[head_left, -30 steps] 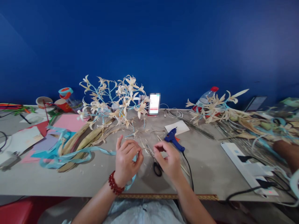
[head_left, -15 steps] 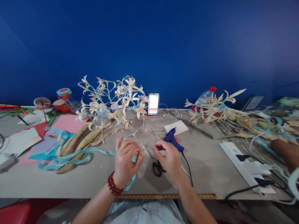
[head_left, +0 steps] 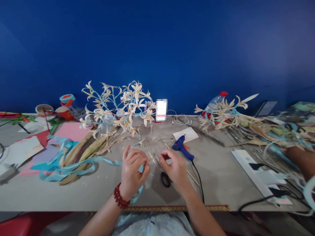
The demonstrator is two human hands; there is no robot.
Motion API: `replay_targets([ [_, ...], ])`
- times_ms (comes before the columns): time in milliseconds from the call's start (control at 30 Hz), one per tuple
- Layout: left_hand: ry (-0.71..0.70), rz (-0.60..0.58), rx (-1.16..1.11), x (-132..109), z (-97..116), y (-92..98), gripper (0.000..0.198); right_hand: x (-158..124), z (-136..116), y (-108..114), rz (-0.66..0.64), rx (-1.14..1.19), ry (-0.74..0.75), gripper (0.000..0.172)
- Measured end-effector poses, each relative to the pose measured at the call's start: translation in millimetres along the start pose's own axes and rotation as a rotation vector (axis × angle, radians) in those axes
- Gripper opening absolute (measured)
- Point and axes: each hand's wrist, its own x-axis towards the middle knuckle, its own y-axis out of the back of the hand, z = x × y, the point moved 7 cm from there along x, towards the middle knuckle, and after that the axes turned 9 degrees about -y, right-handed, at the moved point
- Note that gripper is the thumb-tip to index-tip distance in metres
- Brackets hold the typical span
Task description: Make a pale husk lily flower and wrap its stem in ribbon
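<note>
Pale dried husk, cut into petals and bound onto blue-wrapped stems, makes up most of what lies on the grey desk (head_left: pixel 221 183). One big flower spray (head_left: pixel 118 105) stands at the back, left of centre. A second spray (head_left: pixel 226 113) lies to the right, beside a plastic bottle (head_left: pixel 215 101) with a red cap. These look finished. Whole uncut husks (head_left: pixel 86 150) and loose trimmings beside them look unused.

Both hands work close together at the front edge. The left hand (head_left: pixel 134 170) wears a red bead bracelet (head_left: pixel 120 196). Its grip is closed, thumb against curled fingertips, on a light blue ribbon (head_left: pixel 81 165) that runs in from the heap on the left and comes out again under the wrist. The right hand (head_left: pixel 172 167) faces it with its grip pinched together too. What it pinches is too small to make out, though it seems to meet the left hand's piece.

Black-handled scissors (head_left: pixel 163 173) lie on the desk, partly under the right hand. A blue glue gun (head_left: pixel 182 147) rests just behind, with its cord trailing toward the desk edge. A white slip of paper (head_left: pixel 185 134) lies behind the gun. A phone (head_left: pixel 161 110) leans on the blue wall. Coloured paper sheets (head_left: pixel 66 129) and tape rolls (head_left: pixel 66 98) sit far left. A power strip (head_left: pixel 261 177) is on the right, near another person's arm (head_left: pixel 300 160).
</note>
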Motion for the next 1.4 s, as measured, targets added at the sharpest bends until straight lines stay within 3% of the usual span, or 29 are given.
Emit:
replay_targets([
  [167,-0.008,-0.026,-0.029,0.5,1.0,-4.9,0.012,-4.2,-15.0,-10.2,-0.132,0.102,0.038,0.007],
  [333,-0.003,-0.014,-0.046,1.5,3.2,-5.1,0.013,-4.4,-11.3,-11.3,-0.069,0.032,0.041,0.006],
  [467,0.007,0.006,-0.037,1.0,1.0,-1.8,0.014,-1.8,-0.8,1.4,-0.011,0.010,0.002,0.007],
  [667,-0.014,-0.003,-0.026,2.9,3.6,-4.5,0.012,-5.3,-17.8,-8.3,-0.114,0.074,0.011,0.007],
  [800,-0.020,0.011,-0.019,2.6,5.4,-2.9,0.013,-5.9,-12.4,-13.0,-0.069,0.027,0.011,0.008],
  [967,0.004,0.003,-0.005,-0.4,0.7,0.7,0.012,-3.3,5.5,4.9,0.041,-0.033,-0.033,0.009],
  [1200,-0.023,-0.013,0.000,1.5,4.5,-4.2,0.012,-6.5,-18.7,-8.9,-0.085,0.020,0.021,0.002],
  [1400,-0.005,-0.011,0.009,-1.1,1.7,-0.7,0.013,-2.7,-5.4,3.7,0.057,-0.081,0.037,0.008],
])
